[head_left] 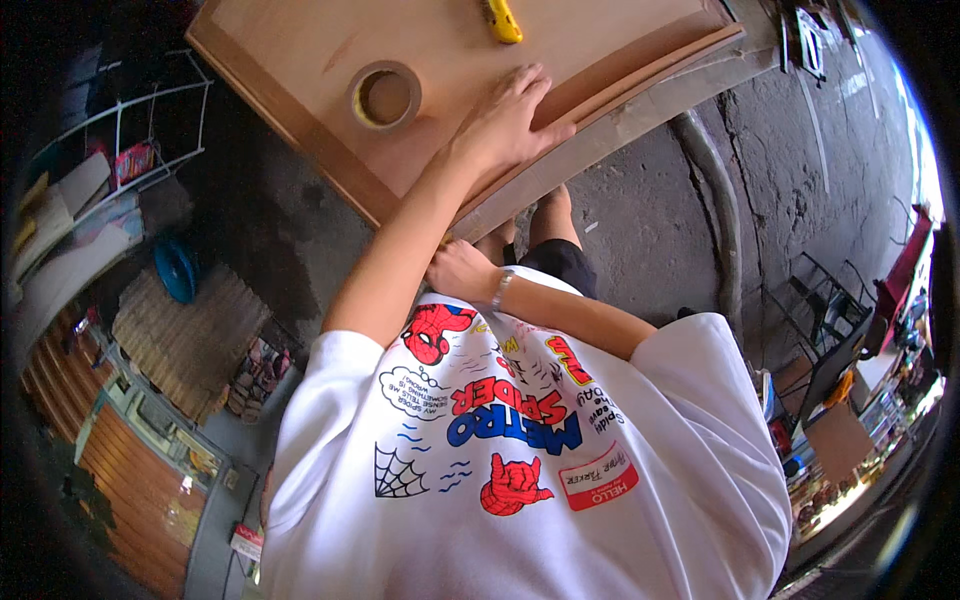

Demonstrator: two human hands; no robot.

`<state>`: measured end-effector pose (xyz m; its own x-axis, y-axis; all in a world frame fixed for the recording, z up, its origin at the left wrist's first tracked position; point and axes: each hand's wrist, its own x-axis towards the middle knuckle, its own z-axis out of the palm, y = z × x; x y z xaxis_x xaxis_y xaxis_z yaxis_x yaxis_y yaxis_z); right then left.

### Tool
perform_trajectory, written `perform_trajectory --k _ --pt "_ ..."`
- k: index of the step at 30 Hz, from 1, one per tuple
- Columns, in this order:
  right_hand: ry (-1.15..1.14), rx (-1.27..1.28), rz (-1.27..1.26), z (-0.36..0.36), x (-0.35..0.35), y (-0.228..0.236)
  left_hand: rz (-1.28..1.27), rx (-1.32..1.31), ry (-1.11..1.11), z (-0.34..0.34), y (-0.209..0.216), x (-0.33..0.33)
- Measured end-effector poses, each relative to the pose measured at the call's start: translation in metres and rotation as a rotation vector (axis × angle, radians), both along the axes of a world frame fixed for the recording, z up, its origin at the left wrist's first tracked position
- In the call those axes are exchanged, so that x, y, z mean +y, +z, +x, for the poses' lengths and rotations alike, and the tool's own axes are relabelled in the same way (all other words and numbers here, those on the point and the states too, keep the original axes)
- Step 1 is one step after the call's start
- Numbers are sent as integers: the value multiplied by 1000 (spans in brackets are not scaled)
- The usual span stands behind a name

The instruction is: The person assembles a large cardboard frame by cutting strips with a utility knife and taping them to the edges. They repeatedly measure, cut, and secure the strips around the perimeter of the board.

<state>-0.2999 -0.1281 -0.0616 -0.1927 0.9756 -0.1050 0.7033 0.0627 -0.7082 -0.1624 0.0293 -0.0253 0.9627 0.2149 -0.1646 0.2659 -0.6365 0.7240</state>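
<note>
A large brown board (300, 50) with darker strips along its edges lies in front of me. My left hand (505, 120) rests on it near the close edge, fingers spread and thumb stretched toward the rim. A roll of brown tape (412, 95) lies on its side to the left of that hand. Farther up lies a yellow-handled tool (503, 22), its other end cut off by the picture's edge. Below the board's near corner, close to my body, my right hand (464, 271) has its fingers curled. A tiny bit of yellow shows by its fingertips; what they grip is hidden.
Grey concrete floor (640, 240) spreads below, with a long curved pipe-like piece (715, 200) on the right. A metal rack (150, 110), a blue round object (176, 268) and a corrugated sheet (190, 335) are at left. Dark metal frames (825, 300) stand at right.
</note>
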Motion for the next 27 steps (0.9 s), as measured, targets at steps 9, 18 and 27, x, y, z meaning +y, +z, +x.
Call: perform_trajectory --k 9,18,27 --pt "-1370 451 -84 284 -95 0 191 -175 -9 -41 -21 -12" --pt "-1455 476 -122 437 -48 -3 241 -129 25 20 -17 -13" --pt "-1446 677 -174 433 -42 4 307 -94 86 91 -23 -26"
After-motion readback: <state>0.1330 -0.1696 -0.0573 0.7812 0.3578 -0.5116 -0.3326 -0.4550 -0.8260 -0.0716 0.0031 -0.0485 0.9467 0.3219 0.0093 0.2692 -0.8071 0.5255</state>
